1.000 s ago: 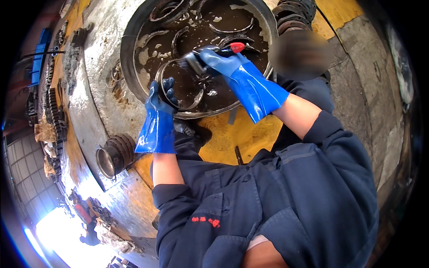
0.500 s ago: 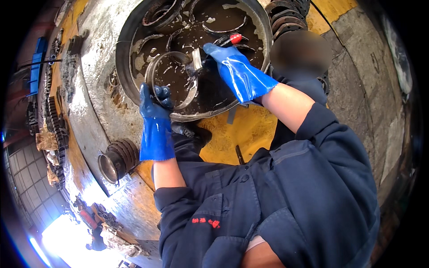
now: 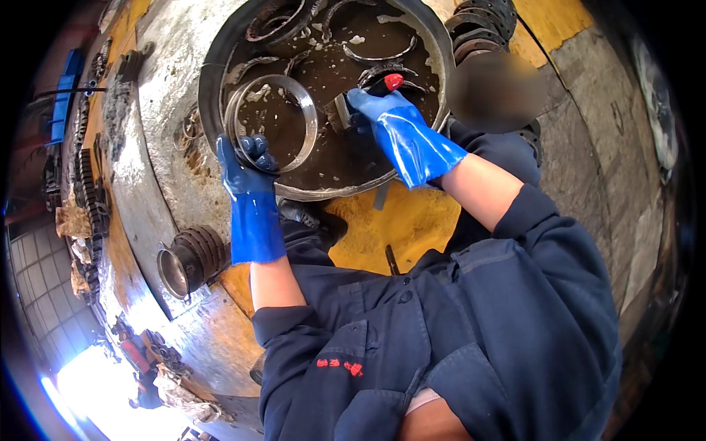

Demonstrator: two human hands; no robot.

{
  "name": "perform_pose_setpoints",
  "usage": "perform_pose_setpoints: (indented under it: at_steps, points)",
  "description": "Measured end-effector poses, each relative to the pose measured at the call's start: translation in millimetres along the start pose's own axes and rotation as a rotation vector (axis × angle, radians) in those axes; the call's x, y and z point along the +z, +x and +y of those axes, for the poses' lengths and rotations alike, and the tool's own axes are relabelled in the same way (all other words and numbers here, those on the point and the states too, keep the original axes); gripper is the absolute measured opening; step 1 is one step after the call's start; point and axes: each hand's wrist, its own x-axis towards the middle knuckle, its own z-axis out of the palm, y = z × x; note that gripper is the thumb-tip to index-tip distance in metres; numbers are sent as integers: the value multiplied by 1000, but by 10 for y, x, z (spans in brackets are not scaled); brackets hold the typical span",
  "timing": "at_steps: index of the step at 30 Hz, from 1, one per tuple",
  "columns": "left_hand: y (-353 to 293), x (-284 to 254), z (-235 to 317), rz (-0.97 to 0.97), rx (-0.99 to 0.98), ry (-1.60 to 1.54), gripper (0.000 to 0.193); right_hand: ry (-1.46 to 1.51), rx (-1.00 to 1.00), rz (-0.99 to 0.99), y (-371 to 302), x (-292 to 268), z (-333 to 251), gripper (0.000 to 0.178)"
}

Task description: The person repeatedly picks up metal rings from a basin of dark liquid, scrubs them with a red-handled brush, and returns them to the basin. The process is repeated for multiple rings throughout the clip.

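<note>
Over a round black basin (image 3: 211,88) of murky brown liquid, my left hand (image 3: 248,167) in a blue rubber glove grips a wide metal ring (image 3: 312,121) by its lower edge. The ring is tilted, its opening facing me. Closed around a brush (image 3: 340,112) is my right hand (image 3: 388,110), gloved the same way. The brush has a dark handle with a red end; its bristles point left toward the ring, a short gap apart from it. Several curved metal rings (image 3: 382,60) lie partly sunk in the liquid.
Dark round plates (image 3: 478,29) are stacked right of the basin. To the left, a ribbed metal cylinder (image 3: 193,257) lies on the worn metal surface (image 3: 158,184). Chain-like parts (image 3: 92,198) and a blue object (image 3: 66,95) line the far left. My knees flank a yellow floor patch (image 3: 412,217).
The ring has shifted slightly left and turned to face me more fully. My right hand has moved a little right and down, taking the brush off the ring's right edge.
</note>
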Motion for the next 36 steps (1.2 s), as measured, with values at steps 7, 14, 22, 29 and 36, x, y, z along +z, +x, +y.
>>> perform_pose_setpoints:
  at_steps: [7, 14, 22, 29, 36]
  points:
    - [-25, 87, -11, -353, -89, -249, 52, 303, -26, -100, 250, 164, 117, 33]
    - [-2, 118, -116, -247, -113, -66, 37, 224, -1, -45, 245, 158, -36, 50]
    - [-274, 353, 24, -38, -148, 820, 54, -38, -238, 135, 162, 52, -155, 45]
    - [-376, 286, -23, -35, -165, 908, 50, 288, -404, -130, 143, -62, 82, 32]
    - [-514, 432, 113, 43, -2, 743, 42, -229, -683, -130, 110, -225, 601, 23]
